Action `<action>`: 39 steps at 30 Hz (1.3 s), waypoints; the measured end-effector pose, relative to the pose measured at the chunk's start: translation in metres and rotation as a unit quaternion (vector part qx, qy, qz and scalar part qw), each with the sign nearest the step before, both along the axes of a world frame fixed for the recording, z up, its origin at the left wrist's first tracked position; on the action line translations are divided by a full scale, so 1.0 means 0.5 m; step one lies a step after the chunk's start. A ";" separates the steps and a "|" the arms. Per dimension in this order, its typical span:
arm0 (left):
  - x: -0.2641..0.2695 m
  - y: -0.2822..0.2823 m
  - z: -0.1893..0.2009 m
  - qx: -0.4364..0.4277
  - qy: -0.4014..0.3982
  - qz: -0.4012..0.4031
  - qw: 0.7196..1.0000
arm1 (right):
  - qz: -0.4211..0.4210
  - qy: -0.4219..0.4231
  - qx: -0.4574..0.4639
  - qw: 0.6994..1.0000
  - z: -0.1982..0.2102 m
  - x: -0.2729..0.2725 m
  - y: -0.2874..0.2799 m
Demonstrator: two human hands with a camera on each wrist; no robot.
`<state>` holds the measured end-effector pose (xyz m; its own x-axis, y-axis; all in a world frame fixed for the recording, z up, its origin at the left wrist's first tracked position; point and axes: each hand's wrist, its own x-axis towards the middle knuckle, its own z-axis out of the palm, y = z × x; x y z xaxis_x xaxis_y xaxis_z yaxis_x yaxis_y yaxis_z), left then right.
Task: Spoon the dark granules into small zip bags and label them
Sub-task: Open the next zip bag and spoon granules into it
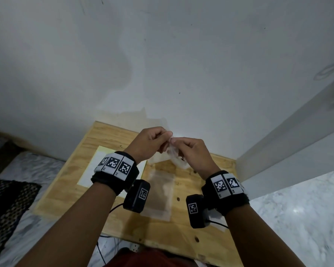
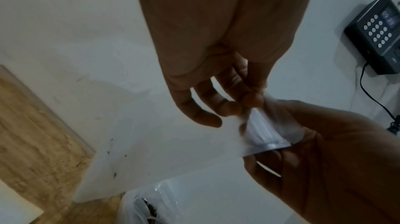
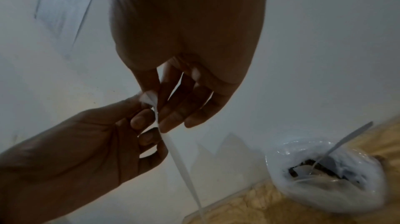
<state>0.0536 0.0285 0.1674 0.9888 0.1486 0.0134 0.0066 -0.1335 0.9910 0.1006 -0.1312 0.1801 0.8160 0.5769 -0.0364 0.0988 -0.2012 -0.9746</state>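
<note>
Both hands, left hand (image 1: 149, 141) and right hand (image 1: 193, 151), pinch a small zip bag (image 2: 266, 131), fingers clamped apparently at its top edge, above the table (image 1: 69, 182).

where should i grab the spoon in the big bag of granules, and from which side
Take the spoon by the free upper end of its handle, coming from above and from the side it leans toward. Its bowl is buried in the dark granules inside the big bag, and only the slanted handle sticks out of the bag's open mouth, so that end looks the easiest to reach with the fingers.
</note>
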 end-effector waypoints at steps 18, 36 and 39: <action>0.021 -0.006 -0.034 0.090 0.060 -0.046 0.993 | -0.070 -0.121 -0.133 0.981 -0.077 0.034 0.006; 0.006 -0.034 -0.006 0.081 0.127 0.015 0.988 | -0.030 -0.113 -0.176 0.977 -0.051 0.048 -0.011; 0.005 -0.030 -0.013 0.106 0.141 0.009 0.984 | -0.035 -0.154 -0.189 0.969 -0.046 0.053 -0.017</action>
<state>0.0563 0.0133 0.1609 0.9549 0.1901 -0.2280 0.2813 -0.3343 0.8995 0.1270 -0.1399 0.1571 0.8584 0.5127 0.0168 0.3465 -0.5553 -0.7561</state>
